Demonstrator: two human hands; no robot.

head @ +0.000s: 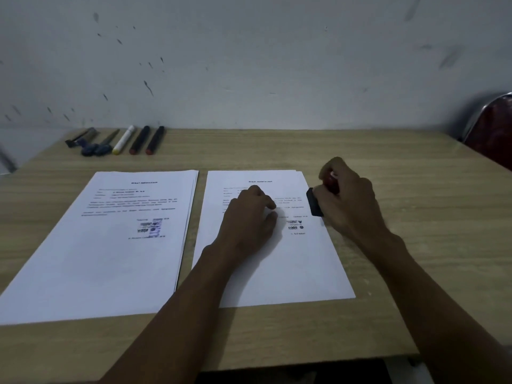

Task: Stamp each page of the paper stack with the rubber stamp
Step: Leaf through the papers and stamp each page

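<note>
Wood-grain counter (388,314) meets a grey speckled wall (249,65). Under the left hand (249,217), whose loosely bent fingers press down, lies the right stack (277,273), its top page unstamped. Left of that hand sits a second stack (97,259) bearing a blue stamp mark. The right hand (346,200) grips the stamp (314,202) at the page's right edge. Markers (133,139) lie well beyond the left hand.

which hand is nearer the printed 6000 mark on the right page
Left. The left hand rests on the page just left of the 6000 mark; the right hand grips the stamp at the page's right edge.
</note>
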